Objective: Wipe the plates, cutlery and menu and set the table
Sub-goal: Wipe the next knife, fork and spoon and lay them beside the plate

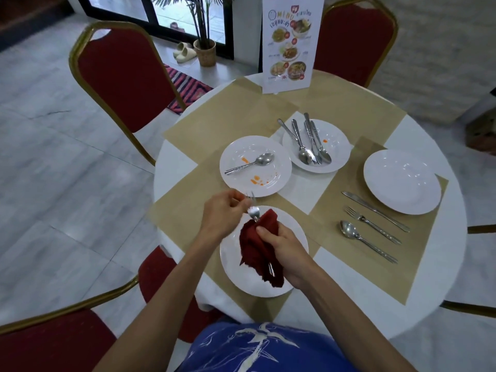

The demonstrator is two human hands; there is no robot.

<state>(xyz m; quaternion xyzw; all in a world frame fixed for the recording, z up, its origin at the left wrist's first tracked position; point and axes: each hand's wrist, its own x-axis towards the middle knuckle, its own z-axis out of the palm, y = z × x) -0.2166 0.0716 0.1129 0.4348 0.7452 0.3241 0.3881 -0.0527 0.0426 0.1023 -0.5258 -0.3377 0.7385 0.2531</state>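
Tabletop (174,162) menu (291,44) reads "MENU"; left hand (222,210) pinches fork (253,210), right hand (284,249) cloth (256,251).

Round white table (335,285) — tan placemats (228,116) across its top.

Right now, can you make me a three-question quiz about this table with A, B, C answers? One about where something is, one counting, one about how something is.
1. Where does the menu stand?
A) on a chair
B) at the far edge of the table
C) on the floor

2. How many plates are on the table?
A) two
B) four
C) six

3. The fork in the left hand is:
A) bent double
B) lying on a mat
C) partly wrapped in a red cloth

Answers:
1 B, it stands upright beyond the plates.
2 B, four white plates show.
3 C, the right hand grips the cloth around its handle.
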